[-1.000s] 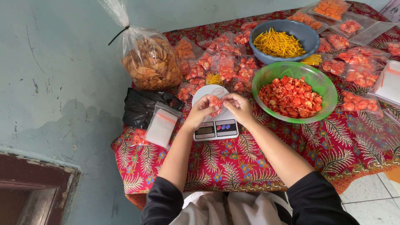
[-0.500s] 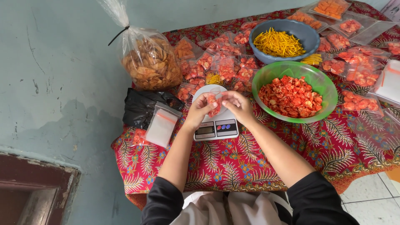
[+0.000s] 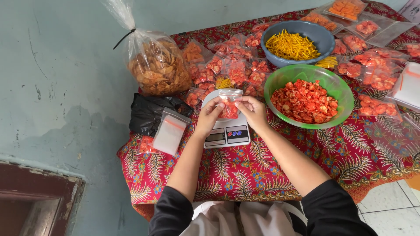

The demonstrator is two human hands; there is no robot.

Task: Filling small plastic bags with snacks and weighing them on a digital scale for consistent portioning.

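Both hands hold one small clear zip bag [image 3: 229,105] of red-orange chips upright over the white kitchen scale [image 3: 227,132]. My left hand [image 3: 209,116] pinches its left edge and my right hand [image 3: 252,111] pinches its right edge. The bag hides most of the round weighing plate. To the right stands a green bowl [image 3: 341,88] full of red chips.
A blue bowl [image 3: 322,38] of yellow sticks sits behind the green one. Several filled small bags [image 3: 232,65] lie behind the scale and at the right. A big tied bag of orange chips [image 3: 157,63], a black bag [image 3: 151,111] and a stack of empty zip bags [image 3: 169,132] lie to the left.
The crumpled bag between my fingers has been straightened and turned upright, and now stands flat and tall over the scale. Both hands stay in nearly the same place.
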